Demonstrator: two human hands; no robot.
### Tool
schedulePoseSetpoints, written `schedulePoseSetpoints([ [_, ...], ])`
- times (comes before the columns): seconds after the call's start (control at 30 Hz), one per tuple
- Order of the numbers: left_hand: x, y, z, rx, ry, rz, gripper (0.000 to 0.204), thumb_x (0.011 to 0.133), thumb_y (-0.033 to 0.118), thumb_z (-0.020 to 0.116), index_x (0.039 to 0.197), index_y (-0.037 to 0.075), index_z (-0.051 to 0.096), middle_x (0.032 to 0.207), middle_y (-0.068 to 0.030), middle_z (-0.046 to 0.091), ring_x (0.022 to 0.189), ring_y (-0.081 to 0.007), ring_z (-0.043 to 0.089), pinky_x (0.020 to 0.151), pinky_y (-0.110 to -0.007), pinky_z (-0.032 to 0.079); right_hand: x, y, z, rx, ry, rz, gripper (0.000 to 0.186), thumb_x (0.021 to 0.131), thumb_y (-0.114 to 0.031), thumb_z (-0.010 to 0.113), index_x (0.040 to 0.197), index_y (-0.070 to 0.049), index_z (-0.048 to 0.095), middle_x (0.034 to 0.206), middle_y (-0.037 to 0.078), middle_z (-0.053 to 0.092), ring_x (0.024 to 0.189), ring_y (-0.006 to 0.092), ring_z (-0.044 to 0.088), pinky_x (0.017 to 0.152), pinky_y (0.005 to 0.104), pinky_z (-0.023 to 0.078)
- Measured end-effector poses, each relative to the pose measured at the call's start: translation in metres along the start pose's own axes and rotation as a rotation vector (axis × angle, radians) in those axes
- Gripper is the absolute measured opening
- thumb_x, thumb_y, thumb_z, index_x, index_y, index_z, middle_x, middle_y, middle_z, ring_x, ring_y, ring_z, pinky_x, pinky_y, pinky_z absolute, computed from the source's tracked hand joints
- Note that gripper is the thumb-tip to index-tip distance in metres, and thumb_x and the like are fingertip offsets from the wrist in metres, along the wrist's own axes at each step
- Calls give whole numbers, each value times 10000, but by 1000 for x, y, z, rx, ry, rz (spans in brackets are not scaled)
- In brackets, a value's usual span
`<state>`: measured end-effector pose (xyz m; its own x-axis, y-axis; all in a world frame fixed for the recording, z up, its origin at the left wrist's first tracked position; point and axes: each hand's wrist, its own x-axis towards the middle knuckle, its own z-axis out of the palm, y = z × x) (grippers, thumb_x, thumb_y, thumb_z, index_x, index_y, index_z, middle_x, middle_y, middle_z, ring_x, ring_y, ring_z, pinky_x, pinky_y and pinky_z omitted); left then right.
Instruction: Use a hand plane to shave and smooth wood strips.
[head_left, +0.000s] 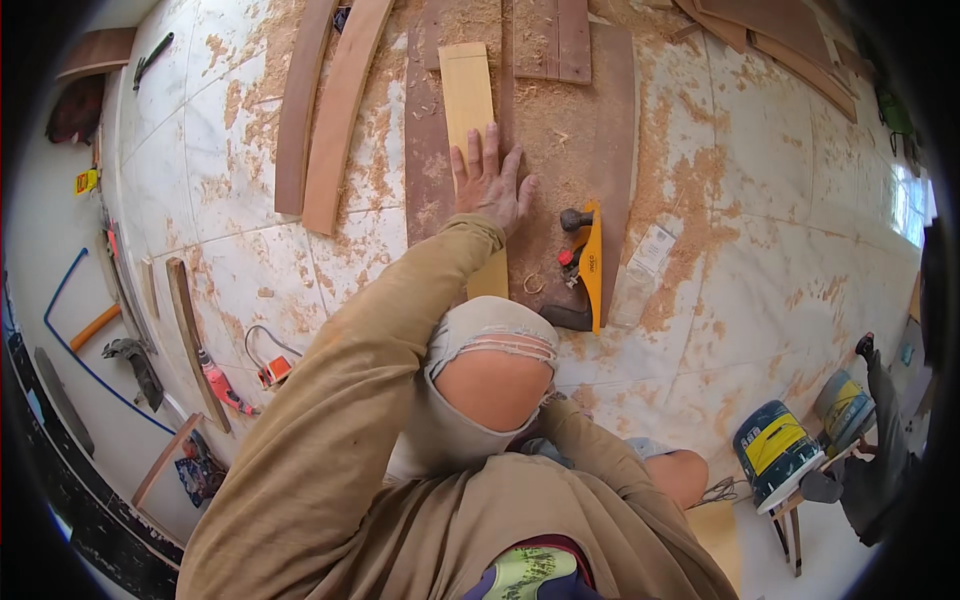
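My left hand point(492, 185) lies palm down with its fingers spread, on and beside a narrow pale wood board point(467, 95). That board rests lengthwise on wider reddish-brown planks point(427, 200) covered in shavings. Below the hand, my bent knee in torn pale trousers overlaps the near end of the pale board. To the right of the hand a yellow hand plane point(592, 268) with a dark knob and handle lies on its side on the brown plank. My right forearm point(610, 445) passes behind the knee, and its hand is hidden there.
Two long brown boards point(340, 120) lie to the left. A clear plastic bottle point(643, 275) is right of the plane. Further left are a red power drill point(222, 385) and a timber strip point(190, 320). Paint buckets point(775, 450) stand at lower right; more boards point(790, 60) lie at upper right.
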<state>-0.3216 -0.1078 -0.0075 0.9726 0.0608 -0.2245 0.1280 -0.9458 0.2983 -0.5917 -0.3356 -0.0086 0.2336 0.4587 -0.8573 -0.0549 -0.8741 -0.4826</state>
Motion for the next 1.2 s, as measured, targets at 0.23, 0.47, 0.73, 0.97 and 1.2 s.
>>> schedulePoseSetpoints([
  [0.23, -4, 5, -12, -36, 53, 12, 612, 994, 474, 492, 1493, 121, 492, 1678, -221, 115, 1556, -456, 21, 1234, -624, -18, -16, -1, 0, 163, 196, 30, 437, 919, -419, 615, 1199, -86, 657, 1095, 208, 714, 1053, 431, 675, 900, 505, 517],
  [0.47, -7, 3, -7, -24, 118, 21, 611, 974, 470, 520, 1483, 132, 510, 1677, -203, 142, 1561, -427, 49, 1245, -597, 3, 15, -27, 34, 522, 731, -84, 424, 944, -424, 590, 1146, -58, 666, 1029, 213, 721, 1009, 444, 681, 866, 511, 519],
  [0.73, 51, -30, -37, -404, 593, -332, 711, 916, 254, 677, 1530, 69, 372, 1565, -236, 375, 1458, -377, 369, 1190, -503, 301, -27, -51, -2, 644, 1135, -84, 407, 1009, -381, 527, 1016, 4, 660, 871, 249, 688, 858, 462, 670, 748, 509, 509],
  [0.97, 201, -92, -238, -1361, 470, -107, 495, 893, 191, 681, 1334, 21, 535, 1170, -181, 675, 980, -328, 697, 821, -420, 567, -145, -67, -83, 307, 1175, -322, 356, 1051, -323, 476, 934, -11, 603, 831, 320, 626, 826, 518, 634, 649, 563, 470],
  [1.2, 168, 4, -302, -1743, 627, 213, 473, 1011, 335, 621, 1318, -19, 562, 1162, -145, 677, 1015, -237, 645, 895, -382, 512, -193, -93, -171, 193, 1251, -422, 381, 1067, -308, 455, 948, 9, 629, 844, 300, 642, 790, 470, 644, 650, 495, 482],
])
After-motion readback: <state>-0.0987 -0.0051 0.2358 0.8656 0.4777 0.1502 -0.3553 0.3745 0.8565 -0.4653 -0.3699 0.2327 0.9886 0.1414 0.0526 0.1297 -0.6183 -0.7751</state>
